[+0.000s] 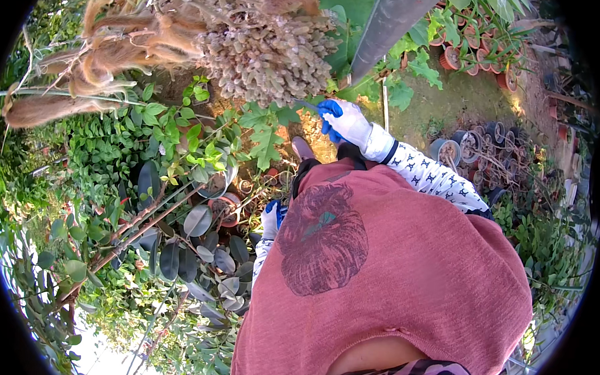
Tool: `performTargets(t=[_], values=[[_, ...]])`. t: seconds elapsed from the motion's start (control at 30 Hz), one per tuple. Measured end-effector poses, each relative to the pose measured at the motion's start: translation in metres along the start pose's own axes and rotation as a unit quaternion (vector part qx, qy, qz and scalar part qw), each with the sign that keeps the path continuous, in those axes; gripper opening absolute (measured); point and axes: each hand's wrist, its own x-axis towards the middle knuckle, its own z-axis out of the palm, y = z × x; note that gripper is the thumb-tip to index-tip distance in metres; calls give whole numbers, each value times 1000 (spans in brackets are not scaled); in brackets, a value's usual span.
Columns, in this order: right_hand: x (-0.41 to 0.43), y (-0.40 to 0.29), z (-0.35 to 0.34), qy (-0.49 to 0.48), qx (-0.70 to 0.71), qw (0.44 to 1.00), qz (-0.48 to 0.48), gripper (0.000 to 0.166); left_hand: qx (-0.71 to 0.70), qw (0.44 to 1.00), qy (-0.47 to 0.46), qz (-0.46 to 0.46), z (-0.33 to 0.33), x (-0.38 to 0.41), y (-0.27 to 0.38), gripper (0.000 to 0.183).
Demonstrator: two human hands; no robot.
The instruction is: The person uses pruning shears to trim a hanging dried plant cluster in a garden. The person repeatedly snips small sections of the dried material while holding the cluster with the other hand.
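Note:
My right hand point(346, 123), in a white glove with blue-coated fingers, is closed around a thin grey tool point(307, 105) whose kind is unclear. The tool's far end reaches the lower edge of a clustered cactus point(272, 55) with many short, spiny stems; whether they touch is unclear. To the left of the cluster, long furry cactus stems point(136, 43) hang out sideways. Low at my left side is my left hand point(270, 218), gloved alike and partly hidden by my red shirt point(416, 256). Its fingers and anything in them cannot be made out.
A grey pole point(392, 34) slants close above my right hand. Leafy branches point(145, 212) and a terracotta pot point(225, 209) crowd my left side. To the right stand dark plastic pots point(466, 143) with dry stems, and terracotta pots point(450, 59) further off. My shoe point(302, 149) is on the ground.

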Motion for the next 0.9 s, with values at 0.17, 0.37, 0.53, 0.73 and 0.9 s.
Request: performTargets(t=[0.17, 0.37, 0.53, 0.73, 0.9], values=[[-6, 23, -16, -86, 188, 977, 52, 23, -20, 1000, -7, -6, 1, -3, 1, 22], [-1, 27, -12, -122, 268, 949, 113, 24, 17, 1000, 1, -14, 6, -7, 6, 23], [0, 8, -2, -92, 245, 954, 143, 24, 30, 999, 4, -18, 10, -13, 19, 23], [8, 4, 2, -116, 295, 937, 148, 26, 29, 999, 5, 32, -8, -1, -1, 23], [13, 2, 4, -119, 300, 931, 168, 27, 6, 999, -18, 35, -7, -4, 1, 22]])
